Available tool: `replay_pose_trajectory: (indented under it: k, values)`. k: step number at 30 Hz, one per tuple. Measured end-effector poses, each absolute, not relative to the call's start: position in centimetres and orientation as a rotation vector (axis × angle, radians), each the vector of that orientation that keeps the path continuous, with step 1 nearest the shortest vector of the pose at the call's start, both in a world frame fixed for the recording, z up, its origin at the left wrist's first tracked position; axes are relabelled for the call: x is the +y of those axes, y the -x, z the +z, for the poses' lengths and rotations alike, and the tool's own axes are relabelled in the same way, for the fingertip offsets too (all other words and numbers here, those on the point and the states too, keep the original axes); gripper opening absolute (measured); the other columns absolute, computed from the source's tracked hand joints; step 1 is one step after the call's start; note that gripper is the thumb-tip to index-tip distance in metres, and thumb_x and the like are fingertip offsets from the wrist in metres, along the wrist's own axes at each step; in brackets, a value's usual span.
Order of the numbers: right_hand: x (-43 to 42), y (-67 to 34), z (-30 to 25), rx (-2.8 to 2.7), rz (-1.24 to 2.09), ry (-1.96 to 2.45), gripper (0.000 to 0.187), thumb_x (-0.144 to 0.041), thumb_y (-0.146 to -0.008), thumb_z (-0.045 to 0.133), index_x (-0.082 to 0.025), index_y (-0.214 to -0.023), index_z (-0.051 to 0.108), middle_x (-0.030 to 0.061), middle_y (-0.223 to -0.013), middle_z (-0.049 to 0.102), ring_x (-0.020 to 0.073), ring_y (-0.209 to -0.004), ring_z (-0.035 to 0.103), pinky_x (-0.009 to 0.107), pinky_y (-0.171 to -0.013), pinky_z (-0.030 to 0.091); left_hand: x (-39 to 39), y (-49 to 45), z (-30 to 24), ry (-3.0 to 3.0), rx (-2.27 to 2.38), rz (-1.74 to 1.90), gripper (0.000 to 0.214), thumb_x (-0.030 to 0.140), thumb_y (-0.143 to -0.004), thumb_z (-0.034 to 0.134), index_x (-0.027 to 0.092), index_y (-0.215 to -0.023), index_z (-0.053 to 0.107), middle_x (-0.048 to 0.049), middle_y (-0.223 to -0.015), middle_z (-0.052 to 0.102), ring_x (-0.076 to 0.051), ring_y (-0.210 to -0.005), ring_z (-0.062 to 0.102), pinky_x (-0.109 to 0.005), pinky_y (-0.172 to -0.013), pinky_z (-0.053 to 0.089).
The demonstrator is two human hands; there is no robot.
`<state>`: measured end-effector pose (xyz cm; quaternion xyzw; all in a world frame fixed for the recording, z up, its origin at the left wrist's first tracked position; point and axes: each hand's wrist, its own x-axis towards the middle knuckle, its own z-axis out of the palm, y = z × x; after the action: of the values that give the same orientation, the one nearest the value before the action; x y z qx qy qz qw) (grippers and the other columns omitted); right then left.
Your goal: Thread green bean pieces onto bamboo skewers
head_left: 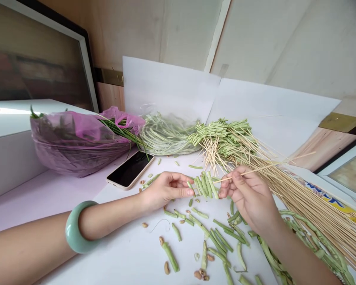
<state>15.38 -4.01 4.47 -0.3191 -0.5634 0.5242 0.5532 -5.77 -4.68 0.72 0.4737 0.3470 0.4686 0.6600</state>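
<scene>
My right hand [249, 194] pinches a thin bamboo skewer [256, 170], whose long end points up to the right. Several short green bean pieces [206, 185] are threaded side by side across the skewer between my hands. At the left end of this row, my left hand [169, 192] is closed, thumb and fingers on a small bean piece [190, 185]. A pale green bangle [81, 227] is around my left wrist. Cut bean pieces [221, 239] and brown beans [166, 268] lie scattered on the white table below my hands.
Behind my hands lie a pile of filled bean skewers [225, 136], a clear bag of long beans [166, 134], a purple bag of greens [80, 146] and a phone [130, 169]. At right are loose bamboo skewers [308, 198] and whole long beans [317, 241].
</scene>
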Motion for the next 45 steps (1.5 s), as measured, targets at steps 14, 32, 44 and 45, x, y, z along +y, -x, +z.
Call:
replay_pose_trajectory:
  k: [14, 32, 44, 45]
  values:
    - [-4.7, -13.9, 2.7, -1.074, 1.456, 0.78, 0.037, -0.037, -0.061, 0.087, -0.017, -0.065, 0.056, 0.0018, -0.068, 0.07, 0.014, -0.063, 0.066, 0.028, -0.065, 0.055, -5.3, 5.5, 1.1, -0.962, 0.723, 1.174, 0.041, 0.049, -0.057, 0.085, 0.011, -0.066, 0.073, -0.0051, -0.067, 0.071, -0.011, -0.065, 0.065, -0.021, -0.068, 0.051]
    - [-4.8, -13.2, 1.7, -0.951, 1.575, 0.747, 0.031, -0.027, -0.061, 0.088, -0.019, -0.066, 0.059, 0.0017, -0.077, 0.073, 0.0138, -0.074, 0.069, 0.025, -0.074, 0.058, -5.4, 5.2, 1.2, -0.803, 0.687, 1.262, 0.045, 0.051, -0.055, 0.085, 0.011, -0.065, 0.068, -0.0057, -0.063, 0.07, -0.01, -0.059, 0.064, -0.02, -0.067, 0.052]
    - [-5.3, -12.6, 1.4, -0.869, 1.626, 0.745, 0.029, -0.023, -0.063, 0.087, -0.019, -0.071, 0.06, 0.001, -0.078, 0.073, 0.0156, -0.078, 0.071, 0.025, -0.074, 0.059, -5.8, 5.1, 1.4, -0.814, 0.657, 1.212, 0.039, 0.042, -0.058, 0.087, 0.008, -0.065, 0.068, -0.0075, -0.067, 0.069, -0.01, -0.061, 0.064, -0.02, -0.067, 0.053]
    - [-5.3, -12.5, 1.3, -0.868, 1.631, 0.75, 0.029, -0.023, -0.062, 0.087, -0.02, -0.072, 0.06, 0.0009, -0.078, 0.073, 0.0157, -0.078, 0.071, 0.025, -0.074, 0.059, -5.8, 5.1, 1.3, -0.811, 0.657, 1.209, 0.039, 0.041, -0.058, 0.087, 0.008, -0.066, 0.069, -0.0081, -0.068, 0.07, -0.011, -0.06, 0.064, -0.021, -0.067, 0.054]
